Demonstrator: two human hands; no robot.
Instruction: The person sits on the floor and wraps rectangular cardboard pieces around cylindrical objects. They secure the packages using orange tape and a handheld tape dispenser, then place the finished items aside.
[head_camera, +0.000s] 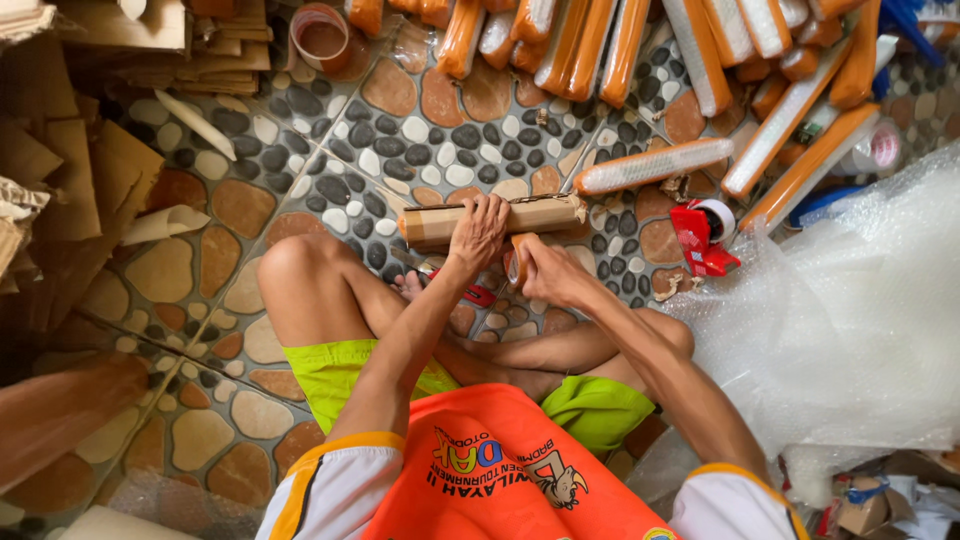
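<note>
I sit cross-legged on a pebble-patterned floor. My left hand (479, 232) grips the middle of a long cardboard-wrapped roll (545, 214) lying crosswise in front of my knees. My right hand (542, 270) sits just below the roll, fingers closed on a small tape roll (516, 262) that is mostly hidden. A red-handled tool (478, 294) lies on the floor under my left wrist.
Several long orange bubble-wrapped rolls (600, 45) are piled at the top. One wrapped roll (652, 166) lies alone nearby. A red tape dispenser (704, 238) sits right of the roll. Bubble wrap sheet (850, 310) fills the right. Cardboard pieces (90, 180) stack on the left.
</note>
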